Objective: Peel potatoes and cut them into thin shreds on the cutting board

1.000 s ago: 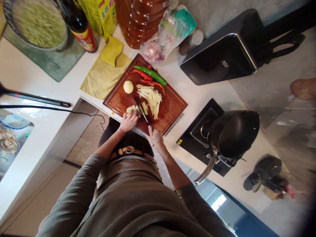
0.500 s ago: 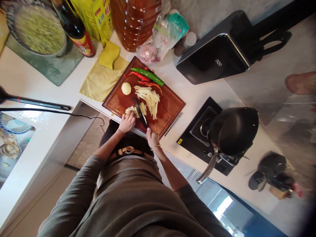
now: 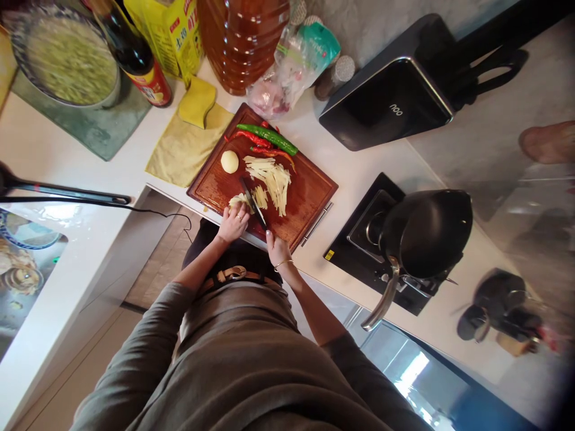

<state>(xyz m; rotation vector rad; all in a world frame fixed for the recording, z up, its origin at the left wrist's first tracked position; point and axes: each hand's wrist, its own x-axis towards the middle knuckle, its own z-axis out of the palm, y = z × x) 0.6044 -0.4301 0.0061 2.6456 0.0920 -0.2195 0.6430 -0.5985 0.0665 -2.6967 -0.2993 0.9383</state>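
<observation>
A reddish wooden cutting board [image 3: 305,203] lies on the white counter. My left hand [image 3: 233,222] presses down on a stack of potato slices [image 3: 238,201] at the board's near edge. My right hand [image 3: 277,246] grips the handle of a knife [image 3: 254,203] whose blade stands right beside the slices. A pile of cut potato strips [image 3: 272,178] lies past the blade. A peeled potato half [image 3: 229,161] sits at the board's left. A green pepper [image 3: 269,137] and red chillies [image 3: 251,139] lie along the far edge.
A black wok [image 3: 424,230] sits on a stove to the right. Behind the board stand an oil jug [image 3: 242,42], a sauce bottle [image 3: 137,60], a yellow carton [image 3: 168,30], a plastic bag [image 3: 291,66] and a black appliance [image 3: 390,102]. A yellow cloth [image 3: 184,149] and a bowl [image 3: 67,54] are at left.
The knife blade has shifted slightly along the slices and the view has drifted a little. Both hands stay at the board's near edge.
</observation>
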